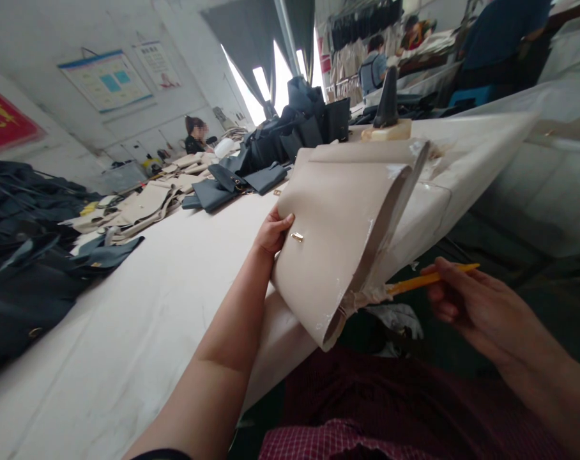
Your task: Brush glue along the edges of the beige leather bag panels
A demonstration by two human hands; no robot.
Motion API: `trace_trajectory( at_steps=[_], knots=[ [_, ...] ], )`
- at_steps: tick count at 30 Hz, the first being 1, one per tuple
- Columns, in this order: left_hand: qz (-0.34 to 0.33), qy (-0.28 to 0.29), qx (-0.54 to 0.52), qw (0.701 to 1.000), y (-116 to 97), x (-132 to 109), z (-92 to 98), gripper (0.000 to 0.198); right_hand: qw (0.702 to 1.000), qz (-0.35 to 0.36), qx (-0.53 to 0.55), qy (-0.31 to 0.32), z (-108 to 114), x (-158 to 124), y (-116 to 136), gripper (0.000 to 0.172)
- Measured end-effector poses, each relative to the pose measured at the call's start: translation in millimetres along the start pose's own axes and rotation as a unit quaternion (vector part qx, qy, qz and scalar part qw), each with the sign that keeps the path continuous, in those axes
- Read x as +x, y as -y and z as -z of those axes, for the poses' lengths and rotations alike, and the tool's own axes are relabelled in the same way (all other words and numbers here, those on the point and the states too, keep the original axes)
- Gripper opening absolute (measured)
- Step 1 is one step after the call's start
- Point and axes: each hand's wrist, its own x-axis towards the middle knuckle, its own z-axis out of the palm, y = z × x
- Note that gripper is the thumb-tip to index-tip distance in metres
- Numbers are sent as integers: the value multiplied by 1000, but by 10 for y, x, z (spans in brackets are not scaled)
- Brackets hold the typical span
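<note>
Left grip (273,231) pinching side of beige bag (335,220); right grip (467,294) closed round yellow stick (414,282), far end at bag's lower right edge. 1 gold clasp (297,237) beside left grip. Bag tilted over edge of white surface (175,287). Beyond: black cone (386,102), piled dark bags (290,137).

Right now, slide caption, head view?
Left hand holds a beige piece, right hand a yellow stick near its edge.

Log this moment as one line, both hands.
left hand: holding beige piece, left edge | right hand: holding yellow tool, contact with piece unclear | beige piece: tilted, gold fitting showing | dark pieces: on table
</note>
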Motion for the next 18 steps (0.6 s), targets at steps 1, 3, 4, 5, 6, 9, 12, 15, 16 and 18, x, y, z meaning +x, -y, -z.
trace_trajectory(
  at_steps=[1,3,4,5,6,9,12,15,16,18],
  knots=[
    [-1,-1,2,1000,0,3,-1,53,1000,-7,-10,7,4,-6,3,66],
    [-2,-2,6,1000,-1,7,-5,55,999,-11,-30,21,29,-8,-20,68],
    [-1,-2,8,1000,-1,7,-8,56,998,9,-49,26,52,-2,-41,67],
    [-2,-2,9,1000,-1,6,-10,56,996,40,-73,28,84,9,-64,65],
    [-2,-2,10,1000,-2,2,-12,57,992,73,-99,27,122,24,-82,62],
    [-6,-3,10,1000,-13,-8,-12,60,979,139,-147,6,248,59,-74,55],
    [-23,-14,10,1000,-58,42,-21,64,977,187,-92,-41,349,33,47,52],
    [-78,-30,12,996,-162,227,-75,64,955,279,-55,-85,415,-39,208,43],
    [-102,-33,15,994,-210,317,-108,64,944,313,-54,-88,429,-65,254,40],
    [-146,-29,20,989,-318,509,-190,66,926,361,-66,-85,446,-112,325,36]
  ],
)
